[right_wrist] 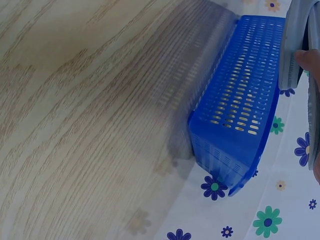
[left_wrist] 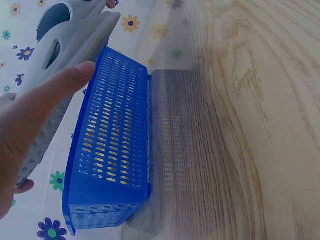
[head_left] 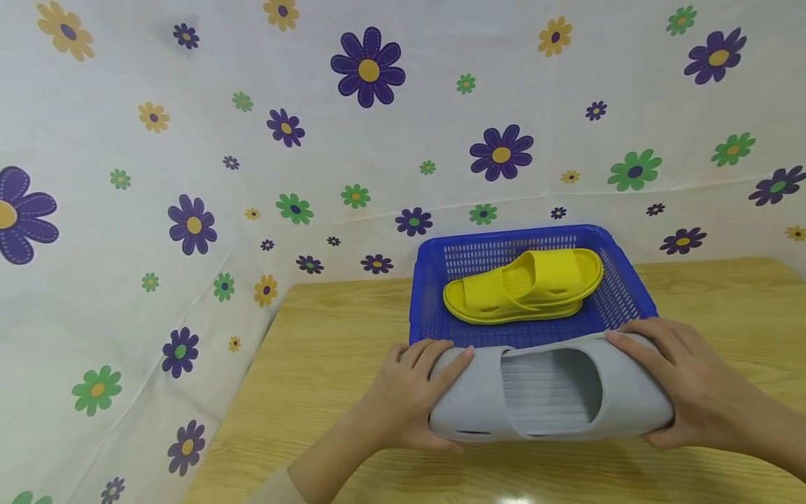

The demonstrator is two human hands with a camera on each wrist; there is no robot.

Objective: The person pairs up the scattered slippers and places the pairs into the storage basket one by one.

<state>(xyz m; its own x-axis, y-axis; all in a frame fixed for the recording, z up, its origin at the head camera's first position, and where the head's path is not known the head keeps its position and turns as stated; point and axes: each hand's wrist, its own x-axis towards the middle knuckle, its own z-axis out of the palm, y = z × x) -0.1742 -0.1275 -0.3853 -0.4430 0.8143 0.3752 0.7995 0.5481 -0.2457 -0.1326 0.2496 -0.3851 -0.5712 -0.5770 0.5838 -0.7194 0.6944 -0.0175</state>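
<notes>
A pair of grey slippers (head_left: 557,392), pressed together, is held up in front of the blue basket (head_left: 434,280). My left hand (head_left: 409,399) grips the left end, thumb below and fingers over the top. At the right end my right hand (head_left: 686,385) grips them the same way. Inside the basket a pair of yellow slippers (head_left: 516,287) lies stacked near the back. The grey slippers (left_wrist: 75,40) show above the basket's near rim in the left wrist view. The basket's near wall is hidden behind them in the head view.
The basket stands on a wood-grain table (head_left: 334,336), close to the back. Behind and to the left hangs a white cloth (head_left: 390,140) printed with purple, green and yellow flowers.
</notes>
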